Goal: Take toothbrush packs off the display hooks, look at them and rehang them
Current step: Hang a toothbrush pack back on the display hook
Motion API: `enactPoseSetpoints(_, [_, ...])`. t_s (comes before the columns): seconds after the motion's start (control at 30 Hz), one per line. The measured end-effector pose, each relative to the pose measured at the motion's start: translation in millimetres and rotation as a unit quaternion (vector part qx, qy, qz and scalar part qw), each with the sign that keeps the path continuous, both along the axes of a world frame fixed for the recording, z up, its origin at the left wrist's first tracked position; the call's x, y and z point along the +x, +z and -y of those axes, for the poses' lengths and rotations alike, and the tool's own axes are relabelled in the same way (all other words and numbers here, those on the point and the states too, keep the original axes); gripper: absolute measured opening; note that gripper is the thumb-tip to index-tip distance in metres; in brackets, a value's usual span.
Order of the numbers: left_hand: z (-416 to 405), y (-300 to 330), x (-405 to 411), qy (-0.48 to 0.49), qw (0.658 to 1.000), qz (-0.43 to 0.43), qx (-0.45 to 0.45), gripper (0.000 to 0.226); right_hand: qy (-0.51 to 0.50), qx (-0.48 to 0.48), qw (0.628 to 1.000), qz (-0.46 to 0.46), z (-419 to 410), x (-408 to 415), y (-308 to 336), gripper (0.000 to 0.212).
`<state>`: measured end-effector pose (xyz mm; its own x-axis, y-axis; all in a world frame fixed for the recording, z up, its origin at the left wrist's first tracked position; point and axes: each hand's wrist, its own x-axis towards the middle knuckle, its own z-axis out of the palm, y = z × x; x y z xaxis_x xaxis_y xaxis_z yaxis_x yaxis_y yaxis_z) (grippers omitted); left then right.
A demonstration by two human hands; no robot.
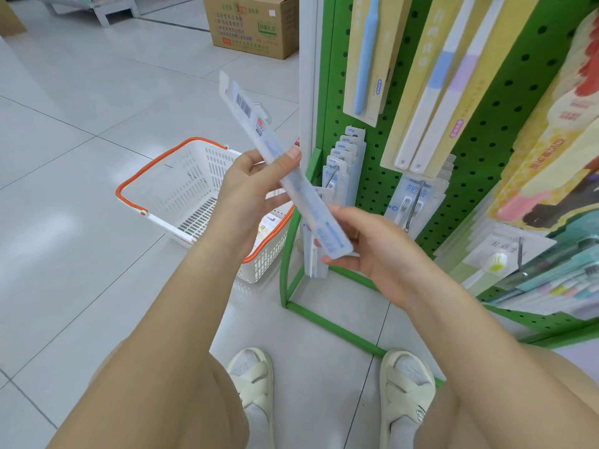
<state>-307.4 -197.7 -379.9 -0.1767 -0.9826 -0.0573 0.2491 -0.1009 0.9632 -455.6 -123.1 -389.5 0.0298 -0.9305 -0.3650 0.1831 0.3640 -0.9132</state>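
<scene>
2 sandals at the bottom of view, on pale floor tiles, knees bent to either side.

Both forearms reach up from the lower corners. Left hand pinches the pack near its middle, thumb on the upper face, fingers curled behind. Right hand grips the pack's lower end, thumb along the near edge, fingers curled underneath. The pack is long, clear and bluish, tilted with its barcode end up and to the left, held in the air off the hooks, just left of the rack.

Behind the left hand, a white basket with an orange rim and handle sits on the floor, touching or just beside the rack's foot. Something pale lies inside; too hidden to tell what.

The rack is green pegboard. A row of small packs marked NEW hangs on 1 hook low down, near the held pack. Twin-brush packs hang to the right. Higher up, large yellow cards with long brushes.

Far back, a cardboard box on the floor.
</scene>
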Motion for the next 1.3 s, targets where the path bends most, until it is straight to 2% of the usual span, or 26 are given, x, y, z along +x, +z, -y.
enactPoseSetpoints(0.1, [0, -3, -3, 0.067, 0.997, 0.031, -0.030, 0.030, 0.040, -0.017, 0.999, -0.014, -1, 0, -1, 0.031])
enactPoseSetpoints(0.23, [-2, -8, -5, 0.130, 0.979, 0.119, -0.105, 0.024, 0.063, -0.032, 0.997, -0.026, -3, 1, -2, 0.026])
enactPoseSetpoints(0.37, [-3, -8, -4, 0.104, 0.982, 0.126, -0.098, 0.026, 0.063, -0.025, 0.997, -0.028, -3, -1, -2, 0.026])
enactPoseSetpoints(0.5, [-4, -6, -2, 0.039, 0.987, 0.138, -0.077, 0.032, 0.024, -0.021, 0.999, -0.036, -2, -1, -3, 0.020])
enactPoseSetpoints(0.73, [-10, -11, -9, -0.087, 0.963, 0.244, -0.072, 0.051, -0.045, -0.041, 0.997, -0.048, 1, -3, -5, 0.022])
enactPoseSetpoints(0.83, [-10, -9, -10, -0.047, 0.972, 0.212, -0.085, 0.036, -0.032, -0.055, 0.994, -0.088, 1, -4, -6, 0.023])
enactPoseSetpoints(0.97, [-4, -4, -5, 0.072, 0.984, 0.143, -0.078, 0.005, 0.019, -0.048, 0.983, -0.176, -1, -5, -7, 0.024])
enactPoseSetpoints(1.0, [-3, -3, -3, 0.094, 0.984, 0.132, -0.072, 0.005, 0.028, -0.045, 0.981, -0.186, -1, -4, -7, 0.023])
enactPoseSetpoints(1.17, [-1, 4, 1, 0.126, 0.986, 0.106, -0.019, 0.035, 0.063, -0.037, 0.969, -0.238, -1, -3, -6, 0.023])
enactPoseSetpoints(1.3, [1, 10, 5, 0.136, 0.984, 0.112, 0.014, 0.042, 0.090, -0.036, 0.957, -0.274, -2, -1, -5, 0.023])
